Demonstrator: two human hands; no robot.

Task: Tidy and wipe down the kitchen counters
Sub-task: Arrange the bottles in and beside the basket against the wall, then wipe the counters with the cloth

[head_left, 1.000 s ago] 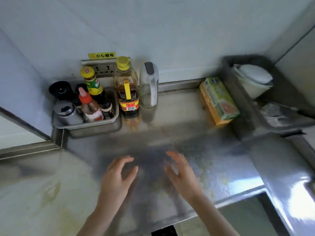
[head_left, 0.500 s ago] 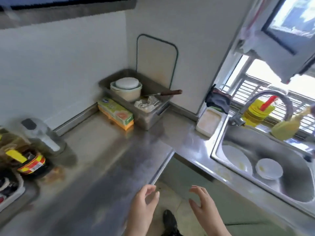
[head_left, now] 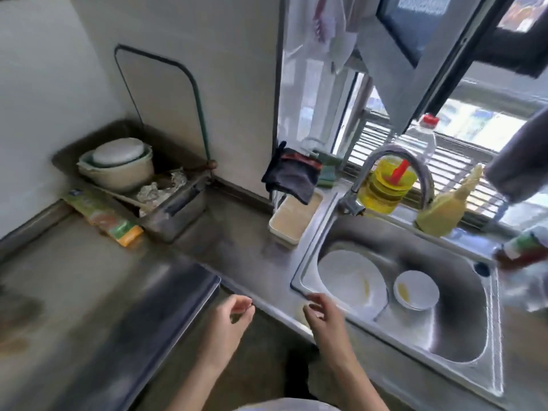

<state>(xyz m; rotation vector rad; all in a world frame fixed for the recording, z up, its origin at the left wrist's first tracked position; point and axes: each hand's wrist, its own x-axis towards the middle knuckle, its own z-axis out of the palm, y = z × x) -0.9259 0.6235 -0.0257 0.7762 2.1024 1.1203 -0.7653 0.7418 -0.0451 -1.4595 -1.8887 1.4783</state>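
The steel counter point(head_left: 89, 292) runs around a corner to a steel sink point(head_left: 462, 324). My left hand point(head_left: 228, 324) hovers over the gap in front of the counter's inner corner, fingers loosely curled, holding nothing. My right hand point(head_left: 323, 318) hovers at the sink's near-left rim, also loosely curled and empty. A dark cloth point(head_left: 292, 175) hangs by the wall left of the tap point(head_left: 394, 167). A white plate point(head_left: 350, 280) and a small white bowl point(head_left: 416, 289), both with yellow smears, lie in the sink.
A steel tray point(head_left: 178, 203) in the corner holds a lidded pot point(head_left: 118, 164) and foil. A green-orange box point(head_left: 103, 215) lies beside it. A beige container point(head_left: 293, 218) stands left of the sink. Yellow bottles point(head_left: 385, 182) line the window sill. A red-green bottle point(head_left: 522, 247) is at right.
The view has swung right from the condiment corner to the sink. Both hands stayed low in the view, empty, and now sit near the sink's front edge.
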